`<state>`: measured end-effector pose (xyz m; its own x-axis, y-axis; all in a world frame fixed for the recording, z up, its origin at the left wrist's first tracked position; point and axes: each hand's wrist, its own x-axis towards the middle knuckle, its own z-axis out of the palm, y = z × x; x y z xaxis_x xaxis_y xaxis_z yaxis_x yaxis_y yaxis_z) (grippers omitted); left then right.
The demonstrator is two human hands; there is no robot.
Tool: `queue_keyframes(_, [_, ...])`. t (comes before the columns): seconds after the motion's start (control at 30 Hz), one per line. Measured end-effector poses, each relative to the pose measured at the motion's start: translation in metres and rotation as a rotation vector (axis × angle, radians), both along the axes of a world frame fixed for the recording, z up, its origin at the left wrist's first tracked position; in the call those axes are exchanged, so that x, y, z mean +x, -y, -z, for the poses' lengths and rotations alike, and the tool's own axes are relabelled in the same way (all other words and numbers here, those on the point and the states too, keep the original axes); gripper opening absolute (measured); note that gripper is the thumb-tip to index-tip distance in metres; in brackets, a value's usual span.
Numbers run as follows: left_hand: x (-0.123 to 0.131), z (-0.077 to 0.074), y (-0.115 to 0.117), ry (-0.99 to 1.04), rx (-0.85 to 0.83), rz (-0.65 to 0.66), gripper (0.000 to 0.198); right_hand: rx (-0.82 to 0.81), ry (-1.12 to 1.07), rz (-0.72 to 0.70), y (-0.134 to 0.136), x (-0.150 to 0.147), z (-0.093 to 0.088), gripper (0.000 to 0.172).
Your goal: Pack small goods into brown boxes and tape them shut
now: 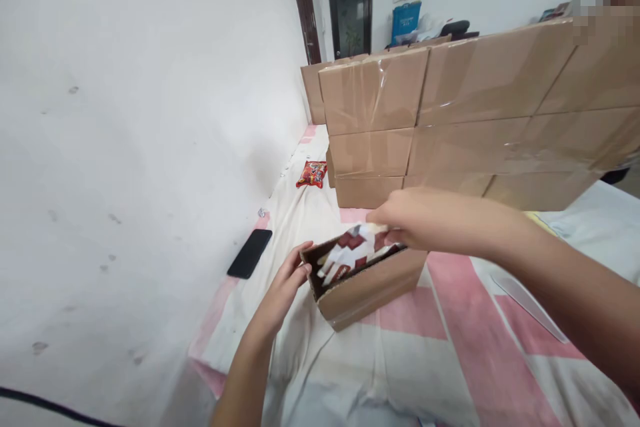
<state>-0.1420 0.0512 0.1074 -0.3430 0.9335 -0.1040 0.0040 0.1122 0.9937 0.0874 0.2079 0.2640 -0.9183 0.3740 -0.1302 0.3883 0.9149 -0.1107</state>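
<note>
A small open cardboard box (373,290) lies tilted on a pink and white sheet (450,353), with red and white packets (350,255) showing inside. My left hand (284,287) grips the box's left flap with curled fingers. My right hand (425,219) reaches over the box's top and its fingers pinch the upper edge of the packets at the far side.
A wall of stacked, taped cardboard boxes (450,120) stands just behind. A loose red packet (311,174) lies near the white wall (140,147) on the left. A black phone (250,253) rests on the sheet's left edge. A flat blade-like strip (530,303) lies on the right.
</note>
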Motion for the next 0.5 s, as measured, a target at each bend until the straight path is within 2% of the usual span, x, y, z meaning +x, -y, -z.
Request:
queue_keyframes(0.1, [0.003,0.005,-0.003,0.004,0.004,0.018,0.056,-0.022,0.298,0.112,0.012,-0.033,0.015,0.012])
queue_keyframes(0.17, [0.005,0.009,-0.006,0.010,0.018,0.030,0.056,-0.073,0.373,0.135,0.013,-0.045,0.021,0.017])
queue_keyframes(0.3, [0.008,0.015,-0.010,0.021,0.061,0.031,0.061,-0.138,0.165,-0.012,-0.004,-0.031,0.036,0.030])
queue_keyframes(0.4, [0.010,0.019,-0.012,0.031,0.069,-0.002,0.066,-0.235,-0.036,-0.069,-0.016,-0.004,0.055,0.026])
queue_keyframes(0.5, [0.013,0.023,-0.014,0.032,0.079,-0.027,0.068,-0.323,-0.187,-0.023,-0.017,0.015,0.072,0.019])
